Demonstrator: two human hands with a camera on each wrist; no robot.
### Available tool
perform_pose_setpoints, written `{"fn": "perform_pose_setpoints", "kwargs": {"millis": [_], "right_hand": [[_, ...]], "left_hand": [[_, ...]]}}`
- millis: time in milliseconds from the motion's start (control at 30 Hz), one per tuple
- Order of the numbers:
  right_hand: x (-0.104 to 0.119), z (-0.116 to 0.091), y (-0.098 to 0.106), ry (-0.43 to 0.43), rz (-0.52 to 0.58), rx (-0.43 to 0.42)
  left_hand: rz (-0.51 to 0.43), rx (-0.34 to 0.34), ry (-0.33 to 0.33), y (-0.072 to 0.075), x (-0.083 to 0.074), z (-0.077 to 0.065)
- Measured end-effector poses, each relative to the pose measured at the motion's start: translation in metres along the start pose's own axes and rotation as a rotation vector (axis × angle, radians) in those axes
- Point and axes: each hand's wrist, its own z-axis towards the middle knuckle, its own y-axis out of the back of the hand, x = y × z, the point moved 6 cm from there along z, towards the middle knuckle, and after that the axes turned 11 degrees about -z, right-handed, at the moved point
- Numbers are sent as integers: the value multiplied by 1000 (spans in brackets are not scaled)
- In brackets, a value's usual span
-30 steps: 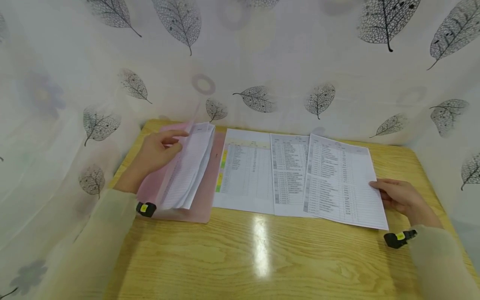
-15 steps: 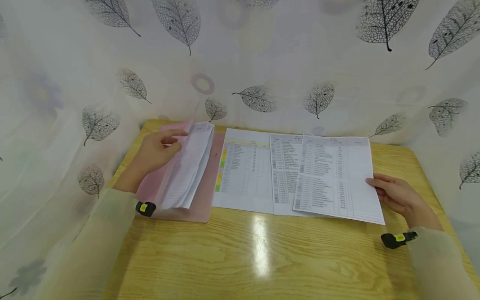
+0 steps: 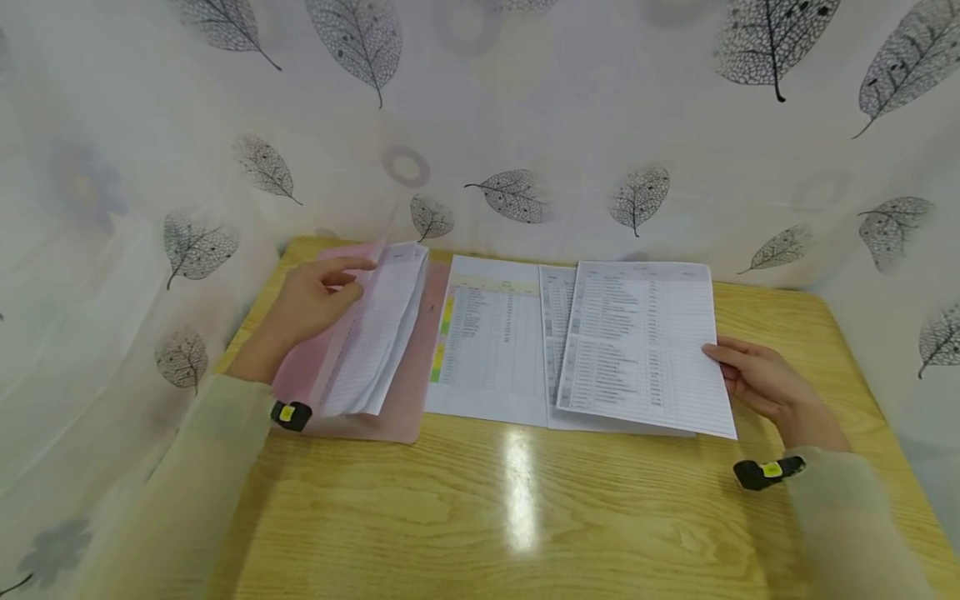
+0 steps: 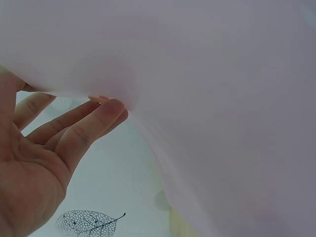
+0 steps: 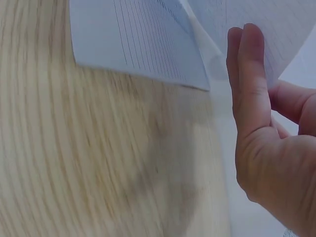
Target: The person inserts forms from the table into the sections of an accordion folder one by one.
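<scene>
My left hand pinches the edge of the raised translucent cover of a pink folder at the table's left. Inside the folder, a stack of printed sheets fans up beside that cover. At the right, my right hand pinches the right edge of a printed sheet between thumb and fingers. That sheet is slightly tilted and raised, and it hides most of another printed page. In the right wrist view, the fingers lie straight along the back of the held sheet.
A colour-marked table printout lies between the folder and the held sheet. The wooden table reaches toward me in front of the papers. A leaf-patterned curtain surrounds the back and sides.
My right hand has moved left with the printed sheet, which now covers more of the page under it. My left hand has stayed at the folder cover.
</scene>
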Motion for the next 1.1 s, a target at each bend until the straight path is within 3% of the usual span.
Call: {"fn": "perform_pose_setpoints", "kwargs": {"millis": [467, 1100], "right_hand": [[10, 19, -50, 47, 16, 50], [14, 43, -124, 9, 30, 53]], "left_hand": [[-31, 27, 47, -2, -3, 0], [-29, 2, 31, -1, 0, 1]]}}
